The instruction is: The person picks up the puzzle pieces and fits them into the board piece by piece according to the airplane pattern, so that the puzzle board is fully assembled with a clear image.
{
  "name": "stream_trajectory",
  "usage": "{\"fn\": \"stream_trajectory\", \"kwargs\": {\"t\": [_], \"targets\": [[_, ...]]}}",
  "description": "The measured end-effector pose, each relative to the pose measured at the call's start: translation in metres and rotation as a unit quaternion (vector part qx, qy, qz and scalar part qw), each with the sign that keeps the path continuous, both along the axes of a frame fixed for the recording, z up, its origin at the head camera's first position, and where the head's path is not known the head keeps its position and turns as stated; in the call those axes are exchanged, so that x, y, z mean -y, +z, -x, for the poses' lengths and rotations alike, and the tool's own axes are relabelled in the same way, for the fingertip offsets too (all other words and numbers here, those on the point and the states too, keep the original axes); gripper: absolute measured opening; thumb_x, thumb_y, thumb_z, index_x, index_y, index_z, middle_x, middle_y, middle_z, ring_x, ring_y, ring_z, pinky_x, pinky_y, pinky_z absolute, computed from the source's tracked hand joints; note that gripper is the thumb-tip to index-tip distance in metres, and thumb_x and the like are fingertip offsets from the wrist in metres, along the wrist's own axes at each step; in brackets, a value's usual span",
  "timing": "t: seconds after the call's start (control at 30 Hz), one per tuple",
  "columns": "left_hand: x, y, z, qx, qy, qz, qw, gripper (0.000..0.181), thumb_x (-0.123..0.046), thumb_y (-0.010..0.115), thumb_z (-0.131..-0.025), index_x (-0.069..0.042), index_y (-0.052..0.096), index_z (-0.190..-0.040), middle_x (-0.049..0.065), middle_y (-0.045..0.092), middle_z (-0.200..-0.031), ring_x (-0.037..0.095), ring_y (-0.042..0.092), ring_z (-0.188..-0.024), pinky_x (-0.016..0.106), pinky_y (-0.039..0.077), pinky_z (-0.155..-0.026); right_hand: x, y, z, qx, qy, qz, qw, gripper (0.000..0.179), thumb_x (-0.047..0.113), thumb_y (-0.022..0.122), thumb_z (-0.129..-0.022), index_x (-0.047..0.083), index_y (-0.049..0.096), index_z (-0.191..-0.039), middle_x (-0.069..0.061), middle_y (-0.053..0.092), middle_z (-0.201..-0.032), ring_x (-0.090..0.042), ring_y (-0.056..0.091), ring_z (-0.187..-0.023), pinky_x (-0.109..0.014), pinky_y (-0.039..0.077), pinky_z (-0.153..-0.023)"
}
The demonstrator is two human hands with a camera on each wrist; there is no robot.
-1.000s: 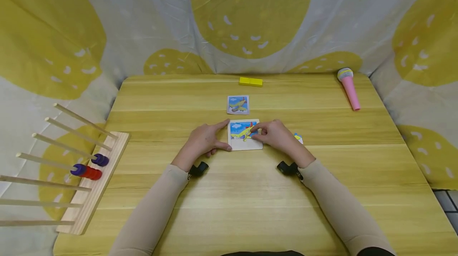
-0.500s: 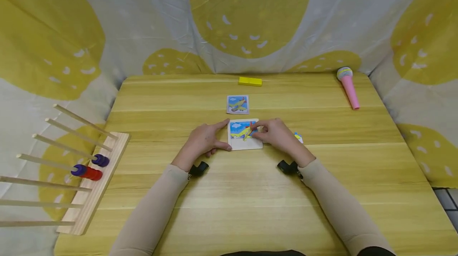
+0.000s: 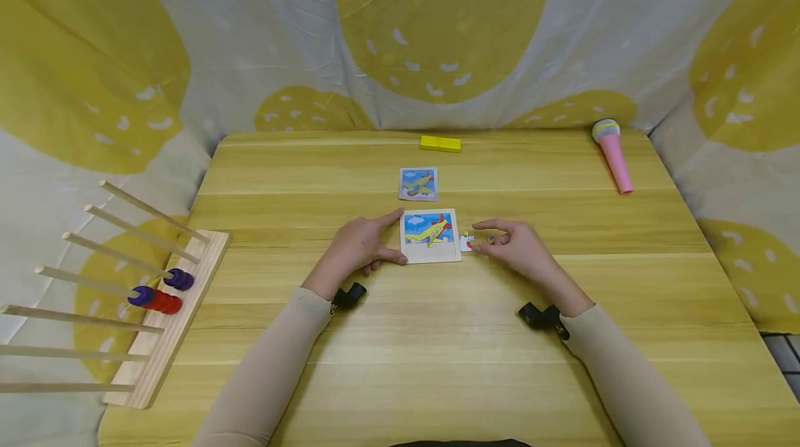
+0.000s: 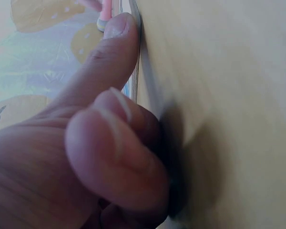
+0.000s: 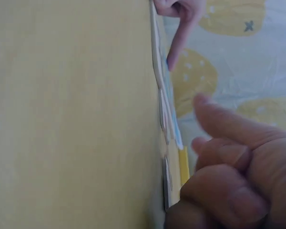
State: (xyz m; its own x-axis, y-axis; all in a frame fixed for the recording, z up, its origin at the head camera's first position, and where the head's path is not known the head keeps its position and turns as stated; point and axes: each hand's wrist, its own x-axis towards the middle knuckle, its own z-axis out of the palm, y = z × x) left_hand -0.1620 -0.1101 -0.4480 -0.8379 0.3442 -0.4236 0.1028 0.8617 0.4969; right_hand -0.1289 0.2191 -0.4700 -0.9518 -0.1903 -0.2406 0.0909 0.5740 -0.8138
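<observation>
In the head view, a jigsaw puzzle board (image 3: 430,235) with a yellow airplane picture lies mid-table; its lower part is bare white. My left hand (image 3: 360,244) braces the board's left edge, index finger at the upper corner and thumb at the lower, other fingers curled beneath. Just off the right edge lies a puzzle piece (image 3: 467,242), mostly white with yellow and red bits. Above the pieces hovers my right hand (image 3: 521,246), thumb and index finger spread apart. A second piece (image 3: 490,239) shows partly between those fingers. The right wrist view has the board (image 5: 157,57) edge-on.
Behind the board lies a small airplane picture card (image 3: 419,184). Farther back sits a yellow block (image 3: 440,144). A pink toy microphone (image 3: 614,157) is at the back right. On the left stands a wooden peg rack (image 3: 181,322) with red and purple rings.
My right hand has left the board's picture and moved right, its thumb and index finger parting. The pieces beside the board now show. My left hand stays at the board's edge.
</observation>
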Motion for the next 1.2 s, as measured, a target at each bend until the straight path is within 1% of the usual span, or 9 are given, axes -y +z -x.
{"fn": "stream_trajectory", "kwargs": {"t": [0.17, 0.3, 0.4, 0.6, 0.73, 0.83, 1.0, 1.1, 1.2], "targets": [[0.001, 0.0, 0.0, -0.001, -0.004, 0.001, 1.0, 0.107, -0.057, 0.088, -0.079, -0.04, 0.031, -0.168, -0.001, 0.063, -0.051, 0.015, 0.059, -0.041, 0.027, 0.046, -0.049, 0.004, -0.004, -0.004, -0.011, 0.0, -0.025, 0.9996, 0.042, 0.029, 0.085, -0.092, 0.016, 0.076, -0.13, 0.009, 0.043, -0.053, -0.008, 0.035, -0.048, -0.023, 0.03, -0.048], [0.002, 0.0, 0.0, -0.001, -0.005, 0.004, 1.0, 0.107, -0.057, 0.088, -0.079, -0.039, 0.03, -0.168, -0.001, 0.063, -0.052, 0.015, 0.059, -0.041, 0.027, 0.046, -0.05, 0.007, -0.005, -0.004, -0.024, 0.004, -0.036, 0.9991, 0.039, 0.029, 0.085, -0.092, 0.015, 0.078, -0.128, 0.008, 0.045, -0.053, -0.009, 0.036, -0.05, -0.023, 0.03, -0.05], [0.002, 0.001, 0.0, -0.001, -0.005, 0.003, 1.0, 0.107, -0.057, 0.088, -0.08, -0.039, 0.031, -0.168, -0.001, 0.063, -0.052, 0.015, 0.059, -0.041, 0.028, 0.047, -0.05, 0.008, -0.006, -0.003, -0.027, 0.002, -0.044, 0.9987, 0.039, 0.029, 0.085, -0.092, 0.014, 0.078, -0.127, 0.008, 0.046, -0.053, -0.009, 0.037, -0.051, -0.024, 0.03, -0.05], [0.001, 0.001, 0.0, 0.002, -0.004, 0.003, 1.0, 0.106, -0.056, 0.088, -0.08, -0.04, 0.031, -0.168, 0.0, 0.064, -0.052, 0.015, 0.059, -0.042, 0.027, 0.047, -0.049, 0.009, -0.007, -0.003, -0.027, 0.0, -0.054, 0.9981, 0.036, 0.028, 0.084, -0.093, 0.014, 0.079, -0.125, 0.008, 0.05, -0.054, -0.009, 0.04, -0.051, -0.023, 0.032, -0.051], [0.0, 0.001, 0.0, 0.004, -0.003, 0.003, 1.0, 0.106, -0.056, 0.088, -0.08, -0.04, 0.031, -0.168, 0.0, 0.064, -0.053, 0.015, 0.059, -0.042, 0.027, 0.046, -0.048, 0.01, -0.005, -0.005, -0.038, 0.0, -0.054, 0.9978, 0.031, 0.028, 0.084, -0.093, 0.014, 0.08, -0.12, 0.006, 0.052, -0.053, -0.01, 0.04, -0.051, -0.024, 0.032, -0.051], [0.001, 0.001, -0.001, 0.001, -0.003, 0.002, 1.0, 0.106, -0.056, 0.088, -0.079, -0.04, 0.031, -0.168, 0.0, 0.064, -0.052, 0.015, 0.059, -0.041, 0.027, 0.046, -0.048, 0.011, -0.005, -0.006, -0.056, 0.006, -0.061, 0.9965, 0.029, 0.028, 0.084, -0.093, 0.014, 0.081, -0.118, 0.006, 0.048, -0.052, -0.01, 0.036, -0.051, -0.024, 0.03, -0.052], [0.002, 0.0, -0.001, 0.002, 0.0, 0.002, 1.0, 0.107, -0.056, 0.088, -0.079, -0.041, 0.031, -0.167, 0.0, 0.064, -0.052, 0.015, 0.059, -0.041, 0.027, 0.046, -0.048, 0.011, -0.007, -0.007, -0.096, 0.031, -0.083, 0.9915, 0.028, 0.028, 0.083, -0.094, 0.011, 0.081, -0.116, 0.008, 0.04, -0.055, -0.009, 0.031, -0.053, -0.024, 0.027, -0.054], [0.002, 0.0, -0.001, 0.007, 0.001, -0.001, 1.0, 0.106, -0.056, 0.088, -0.079, -0.041, 0.031, -0.167, 0.0, 0.063, -0.052, 0.015, 0.058, -0.041, 0.026, 0.046, -0.047, 0.01, -0.006, -0.007, -0.098, 0.028, -0.07, 0.9923, 0.027, 0.027, 0.083, -0.094, 0.01, 0.08, -0.116, 0.008, 0.04, -0.054, -0.008, 0.03, -0.052, -0.023, 0.027, -0.053], [0.001, 0.001, 0.0, 0.009, 0.0, -0.003, 1.0, 0.107, -0.056, 0.088, -0.08, -0.04, 0.03, -0.168, 0.0, 0.063, -0.052, 0.015, 0.058, -0.041, 0.026, 0.046, -0.047, 0.011, -0.002, -0.008, -0.099, 0.017, -0.044, 0.9939, 0.026, 0.024, 0.083, -0.094, 0.01, 0.079, -0.116, 0.008, 0.04, -0.052, -0.008, 0.029, -0.05, -0.023, 0.026, -0.052]]}}
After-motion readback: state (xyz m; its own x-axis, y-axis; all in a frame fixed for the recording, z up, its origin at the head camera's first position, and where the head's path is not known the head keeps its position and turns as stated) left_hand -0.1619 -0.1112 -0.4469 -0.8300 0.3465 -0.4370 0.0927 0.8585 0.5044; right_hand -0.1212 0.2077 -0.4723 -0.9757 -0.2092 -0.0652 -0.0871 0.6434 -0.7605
